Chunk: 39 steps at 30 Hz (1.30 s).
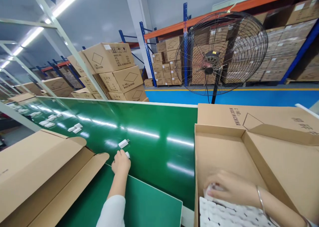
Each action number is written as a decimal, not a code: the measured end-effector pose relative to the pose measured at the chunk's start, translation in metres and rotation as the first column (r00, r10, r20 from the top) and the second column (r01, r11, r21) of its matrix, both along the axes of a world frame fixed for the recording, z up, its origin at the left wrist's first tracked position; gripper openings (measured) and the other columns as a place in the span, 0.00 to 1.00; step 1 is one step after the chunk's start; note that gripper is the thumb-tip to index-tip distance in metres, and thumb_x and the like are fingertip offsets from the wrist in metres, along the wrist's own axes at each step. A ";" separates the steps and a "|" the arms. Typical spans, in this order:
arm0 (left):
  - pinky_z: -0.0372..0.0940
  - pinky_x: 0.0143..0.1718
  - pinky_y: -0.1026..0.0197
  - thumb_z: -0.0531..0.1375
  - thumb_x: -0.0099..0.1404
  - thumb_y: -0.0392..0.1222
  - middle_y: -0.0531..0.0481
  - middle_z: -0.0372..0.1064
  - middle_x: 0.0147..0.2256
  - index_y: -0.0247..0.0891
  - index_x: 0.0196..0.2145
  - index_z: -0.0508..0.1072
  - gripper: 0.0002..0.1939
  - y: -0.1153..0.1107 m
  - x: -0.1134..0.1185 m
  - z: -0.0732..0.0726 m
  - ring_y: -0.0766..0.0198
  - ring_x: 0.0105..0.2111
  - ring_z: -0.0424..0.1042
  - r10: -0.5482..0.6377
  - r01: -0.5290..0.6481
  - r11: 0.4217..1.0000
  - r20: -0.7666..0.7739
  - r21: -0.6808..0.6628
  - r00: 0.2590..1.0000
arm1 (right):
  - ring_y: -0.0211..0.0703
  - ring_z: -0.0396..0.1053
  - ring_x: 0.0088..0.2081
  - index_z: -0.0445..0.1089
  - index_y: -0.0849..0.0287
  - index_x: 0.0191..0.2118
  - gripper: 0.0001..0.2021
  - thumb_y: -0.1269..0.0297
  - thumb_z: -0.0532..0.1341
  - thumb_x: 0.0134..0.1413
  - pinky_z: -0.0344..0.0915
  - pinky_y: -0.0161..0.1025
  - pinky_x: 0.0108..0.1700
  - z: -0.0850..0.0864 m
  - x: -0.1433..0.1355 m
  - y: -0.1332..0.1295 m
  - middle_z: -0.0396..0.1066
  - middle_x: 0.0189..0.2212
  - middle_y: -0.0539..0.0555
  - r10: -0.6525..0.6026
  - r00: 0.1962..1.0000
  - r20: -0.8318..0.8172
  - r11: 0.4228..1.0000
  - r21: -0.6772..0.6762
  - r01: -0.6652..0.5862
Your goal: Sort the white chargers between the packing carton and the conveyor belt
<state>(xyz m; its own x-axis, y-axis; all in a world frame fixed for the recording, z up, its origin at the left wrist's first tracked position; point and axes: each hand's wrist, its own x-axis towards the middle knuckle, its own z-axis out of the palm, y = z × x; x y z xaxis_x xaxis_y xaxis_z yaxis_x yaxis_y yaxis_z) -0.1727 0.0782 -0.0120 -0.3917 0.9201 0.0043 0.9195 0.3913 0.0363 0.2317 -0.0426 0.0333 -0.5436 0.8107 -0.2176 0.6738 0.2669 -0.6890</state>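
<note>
My left hand reaches onto the green conveyor belt, its fingers closed around a white plug adapter that is mostly covered. Just beyond it lies another white plug adapter, its metal prongs pointing right. My right hand, smeared by motion, is inside an open cardboard box. Pinched in its fingers is a white piece, probably a plug adapter, above tightly packed rows of white adapters at the near end of the box. A bracelet circles the right wrist.
More adapters lie in groups farther left along the belt. An open carton stands at the left beside a green board. Beyond the belt are stacked cartons, a large black fan and racks with boxes.
</note>
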 end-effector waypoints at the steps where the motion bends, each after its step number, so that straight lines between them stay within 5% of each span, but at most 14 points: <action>1: 0.61 0.45 0.49 0.44 0.63 0.30 0.32 0.59 0.53 0.30 0.50 0.62 0.18 0.003 -0.002 -0.001 0.46 0.55 0.59 -0.005 0.005 1.000 -0.003 -0.026 1.000 | 0.46 0.68 0.38 0.76 0.50 0.35 0.13 0.55 0.54 0.59 0.61 0.41 0.39 -0.001 -0.002 -0.001 0.72 0.33 0.53 0.037 0.999 0.006 0.999 -0.010 -0.037; 7: 0.63 0.42 0.48 0.48 0.62 0.31 0.35 0.67 0.47 0.34 0.44 0.67 0.14 0.019 -0.006 0.006 0.44 0.49 0.66 -0.072 0.082 0.985 0.069 -0.155 0.995 | 0.47 0.68 0.40 0.78 0.51 0.35 0.31 0.45 0.39 0.63 0.61 0.44 0.44 -0.007 -0.009 0.000 0.70 0.34 0.56 -0.033 0.999 -0.011 0.994 -0.106 0.032; 11: 0.60 0.52 0.57 0.52 0.63 0.36 0.46 0.64 0.53 0.42 0.52 0.61 0.18 -0.005 0.033 0.019 0.59 0.52 0.64 -0.293 0.313 0.948 0.244 -0.047 0.924 | 0.47 0.68 0.39 0.77 0.51 0.35 0.30 0.44 0.40 0.63 0.62 0.43 0.45 -0.015 -0.007 0.000 0.70 0.36 0.56 -0.075 0.994 -0.077 0.988 -0.143 0.064; 13: 0.59 0.55 0.58 0.54 0.62 0.37 0.45 0.63 0.54 0.40 0.52 0.62 0.19 -0.036 0.068 0.029 0.60 0.54 0.63 -0.499 0.467 0.860 0.534 0.206 0.683 | 0.46 0.68 0.39 0.75 0.54 0.35 0.29 0.46 0.40 0.64 0.63 0.42 0.44 -0.020 -0.008 0.000 0.71 0.36 0.56 -0.039 0.992 -0.120 0.993 -0.115 0.025; 16: 0.59 0.56 0.55 0.56 0.62 0.38 0.46 0.64 0.54 0.42 0.51 0.65 0.19 -0.094 0.122 0.048 0.58 0.55 0.62 -0.583 0.525 0.769 0.737 0.364 0.342 | 0.45 0.68 0.37 0.72 0.56 0.34 0.27 0.48 0.41 0.65 0.63 0.43 0.43 -0.029 -0.010 -0.001 0.71 0.33 0.55 0.048 0.990 -0.133 0.998 -0.034 -0.053; 19: 0.58 0.58 0.53 0.58 0.63 0.37 0.46 0.64 0.54 0.44 0.50 0.67 0.17 -0.139 0.160 0.064 0.57 0.55 0.62 -0.610 0.587 0.698 0.770 0.410 0.189 | 0.46 0.68 0.36 0.70 0.57 0.33 0.28 0.48 0.38 0.65 0.64 0.44 0.42 -0.032 -0.012 -0.002 0.71 0.32 0.56 0.101 0.988 -0.121 0.994 0.053 -0.095; 23: 0.57 0.59 0.54 0.59 0.63 0.37 0.48 0.63 0.56 0.47 0.51 0.66 0.18 -0.166 0.178 0.072 0.58 0.57 0.61 -0.674 0.605 0.621 0.734 0.499 0.087 | 0.48 0.68 0.39 0.72 0.56 0.35 0.28 0.45 0.40 0.64 0.63 0.46 0.46 -0.023 -0.012 -0.003 0.73 0.32 0.56 0.217 0.955 -0.200 0.971 0.148 -0.190; 29: 0.57 0.59 0.54 0.54 0.67 0.37 0.48 0.58 0.57 0.51 0.57 0.60 0.22 -0.180 0.186 0.083 0.60 0.58 0.58 -0.703 0.627 0.588 0.706 0.511 0.083 | 0.49 0.71 0.38 0.73 0.52 0.37 0.27 0.39 0.44 0.59 0.66 0.45 0.45 -0.016 -0.008 -0.002 0.75 0.34 0.54 0.171 0.937 -0.303 0.985 0.055 -0.162; 33: 0.62 0.54 0.52 0.50 0.69 0.39 0.42 0.59 0.55 0.46 0.63 0.48 0.27 -0.172 0.197 0.088 0.58 0.54 0.63 -0.628 0.642 0.684 0.727 0.346 0.278 | 0.50 0.72 0.39 0.73 0.53 0.37 0.32 0.40 0.38 0.61 0.64 0.47 0.47 -0.026 -0.007 -0.001 0.76 0.36 0.54 -0.014 0.944 -0.331 0.999 -0.049 -0.002; 35: 0.64 0.50 0.51 0.55 0.65 0.38 0.41 0.64 0.50 0.40 0.61 0.52 0.28 -0.158 0.204 0.086 0.55 0.50 0.65 -0.646 0.660 0.696 0.648 0.282 0.404 | 0.51 0.71 0.40 0.73 0.55 0.38 0.33 0.39 0.37 0.60 0.64 0.48 0.48 -0.030 -0.007 0.000 0.76 0.37 0.55 -0.110 0.930 -0.350 0.991 -0.116 0.073; 39: 0.67 0.44 0.53 0.58 0.60 0.33 0.44 0.64 0.43 0.37 0.44 0.67 0.13 -0.129 0.221 0.076 0.55 0.45 0.64 -0.841 0.821 0.525 0.286 0.225 0.459 | 0.50 0.72 0.36 0.71 0.57 0.43 0.38 0.36 0.33 0.57 0.67 0.46 0.42 -0.041 -0.008 0.006 0.76 0.33 0.55 -0.358 0.853 -0.380 0.906 -0.363 0.219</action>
